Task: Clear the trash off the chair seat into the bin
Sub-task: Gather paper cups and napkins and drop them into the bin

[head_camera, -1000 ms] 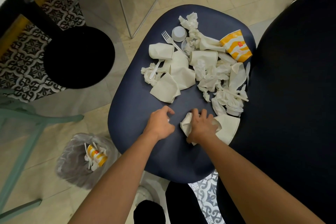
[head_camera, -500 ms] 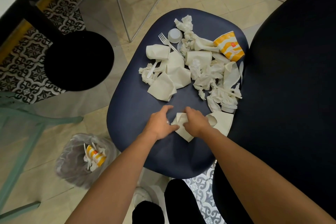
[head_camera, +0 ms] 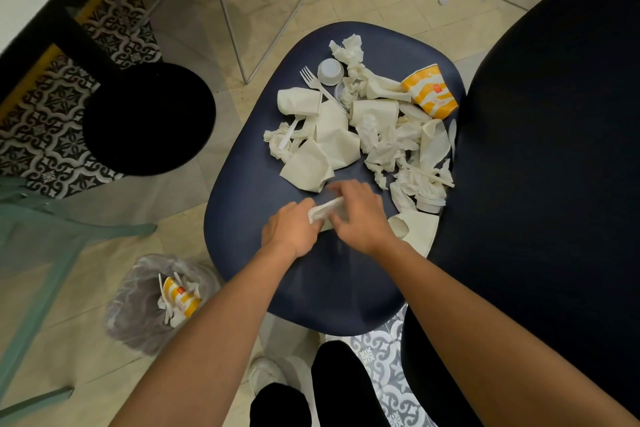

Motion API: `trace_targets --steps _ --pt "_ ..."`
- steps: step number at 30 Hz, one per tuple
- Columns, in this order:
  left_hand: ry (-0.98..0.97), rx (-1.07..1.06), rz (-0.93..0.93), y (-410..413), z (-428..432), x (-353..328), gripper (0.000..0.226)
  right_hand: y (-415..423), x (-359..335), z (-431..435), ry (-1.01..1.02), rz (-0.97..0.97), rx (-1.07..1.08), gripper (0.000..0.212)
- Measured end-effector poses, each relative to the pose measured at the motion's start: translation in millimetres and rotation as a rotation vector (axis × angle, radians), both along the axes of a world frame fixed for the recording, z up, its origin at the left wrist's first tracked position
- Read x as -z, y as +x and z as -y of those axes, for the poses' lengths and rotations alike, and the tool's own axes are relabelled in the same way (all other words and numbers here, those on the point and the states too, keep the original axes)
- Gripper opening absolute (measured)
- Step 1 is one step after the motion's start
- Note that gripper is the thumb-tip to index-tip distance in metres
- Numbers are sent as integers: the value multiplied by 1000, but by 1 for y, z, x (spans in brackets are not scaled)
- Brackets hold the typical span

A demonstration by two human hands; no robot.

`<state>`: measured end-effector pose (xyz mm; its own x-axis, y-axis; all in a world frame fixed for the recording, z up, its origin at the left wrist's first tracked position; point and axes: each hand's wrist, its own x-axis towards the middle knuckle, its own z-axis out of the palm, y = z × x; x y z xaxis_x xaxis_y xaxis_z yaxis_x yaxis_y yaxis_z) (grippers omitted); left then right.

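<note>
Here, at the near part of the chair seat [head_camera: 311, 274], I am pinching a crushed paper cup [head_camera: 323, 212] between my left hand [head_camera: 289, 231] and right hand [head_camera: 360, 217], judging it light, limp and best bunched whole.

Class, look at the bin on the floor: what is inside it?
A yellow-and-white striped paper cup, white plastic cutlery and crumpled paper show. Whatever lies beneath them in the bin is covered.

Navy seat [head_camera: 256, 218], yellow-striped cup [head_camera: 431, 95]
</note>
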<state>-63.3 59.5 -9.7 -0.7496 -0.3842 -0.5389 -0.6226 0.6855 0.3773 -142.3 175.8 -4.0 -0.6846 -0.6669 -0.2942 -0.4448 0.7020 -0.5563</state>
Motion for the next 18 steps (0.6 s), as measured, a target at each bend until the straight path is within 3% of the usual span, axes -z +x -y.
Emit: trace_targets --steps 3,7,11,15,18 --pt "-18 -69 -12 4 2 1 24 -4 0 -7 0 22 349 46" --pt "22 -116 -21 6 2 2 26 -7 14 -31 348 -33 571 57" --pt "84 -139 -37 6 -1 4 27 -5 33 -55 579 51 548 72" --pt "126 -136 -46 5 -3 7 28 -3 43 -64 624 103 460 88" --pt "148 -144 -50 4 -5 8 29 -2 46 -65 636 80 397 88"
